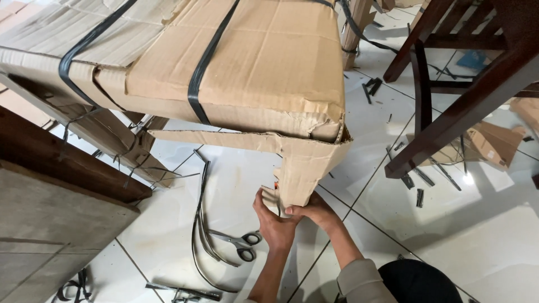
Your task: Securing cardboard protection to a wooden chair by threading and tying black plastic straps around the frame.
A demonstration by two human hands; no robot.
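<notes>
Both your hands close around the bottom of the cardboard wrapping point(303, 168) on the furniture leg: your left hand point(273, 224) grips it from the side, your right hand point(314, 212) pinches its edge. The scissors point(238, 246) lie just left of your left wrist, within reach.

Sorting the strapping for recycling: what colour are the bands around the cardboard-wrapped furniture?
Black, on the straps across the brown cardboard, seen from the head camera.

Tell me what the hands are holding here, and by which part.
Both the left hand and right hand grip the cardboard wrapping at its lower end, where it covers a leg of the strapped furniture piece.
</notes>
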